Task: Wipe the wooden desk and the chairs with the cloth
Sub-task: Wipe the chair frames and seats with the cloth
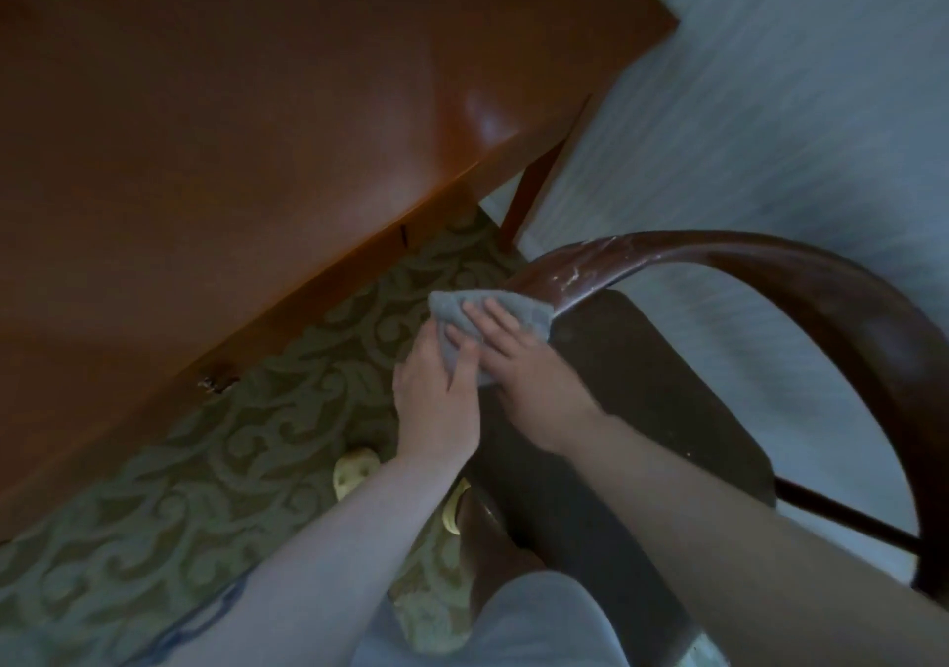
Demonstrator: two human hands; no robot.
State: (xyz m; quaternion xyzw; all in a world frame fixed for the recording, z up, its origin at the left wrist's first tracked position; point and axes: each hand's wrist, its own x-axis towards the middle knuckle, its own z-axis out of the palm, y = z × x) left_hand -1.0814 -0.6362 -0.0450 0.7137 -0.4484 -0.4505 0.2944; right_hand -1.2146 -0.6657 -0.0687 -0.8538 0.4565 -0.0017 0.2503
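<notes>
A grey cloth (518, 309) is wrapped over the front end of a dark wooden chair's curved armrest (770, 255). My left hand (436, 394) grips the cloth's near side, its fingers curled into the fabric. My right hand (524, 373) lies on top of the cloth with straight fingers, pressing it onto the armrest. The chair's dark seat (642, 384) lies under my right forearm. The wooden desk (231, 127) fills the upper left, glossy reddish brown, apart from both hands.
Patterned green carpet (257, 435) shows between desk and chair. A desk leg (529, 194) stands near the pale wall (770, 101). My feet in pale slippers (354, 476) are below the hands. The armrest has whitish scuffs (580, 271) beyond the cloth.
</notes>
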